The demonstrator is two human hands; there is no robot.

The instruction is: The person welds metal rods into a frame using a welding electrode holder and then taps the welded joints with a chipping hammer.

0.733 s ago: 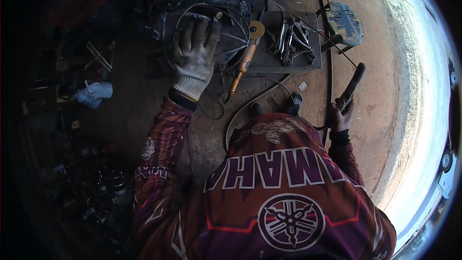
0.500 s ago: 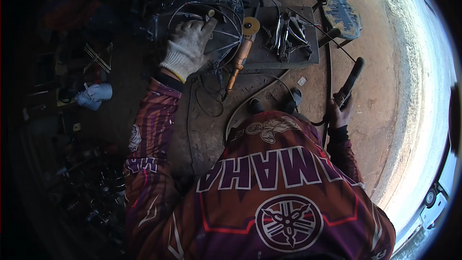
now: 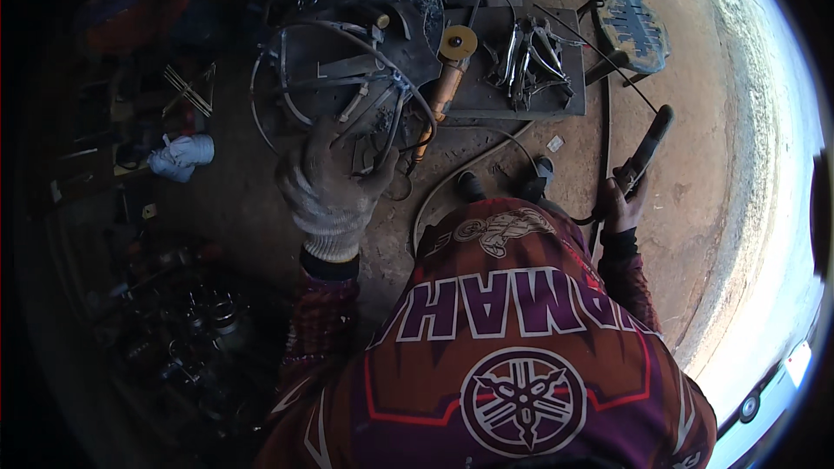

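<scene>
My gloved left hand (image 3: 330, 191) is closed around the near part of a round frame (image 3: 400, 81) of bent metal rods. The frame is tilted up over the dark metal workbench (image 3: 473, 106), its curved rods spreading above the glove. Bare and low on the right, my right hand (image 3: 624, 202) grips a black welding electrode holder (image 3: 645, 149). A thin welding rod (image 3: 599, 56) runs from its tip toward the bench. Just right of the frame lies an orange angle grinder (image 3: 446, 87) with a yellowish disc.
Several locking pliers (image 3: 532, 65) are heaped on the bench's right side. A worn stool (image 3: 637, 30) stands beyond them. Cables (image 3: 460, 172) snake over the floor near my feet. At the left are a white cloth bundle (image 3: 182, 156), loose thin rods (image 3: 188, 89) and dark metal parts (image 3: 204, 317).
My left hand has come nearer to me, and the round frame has been tilted up off the bench. My right hand still holds the electrode holder, almost unmoved.
</scene>
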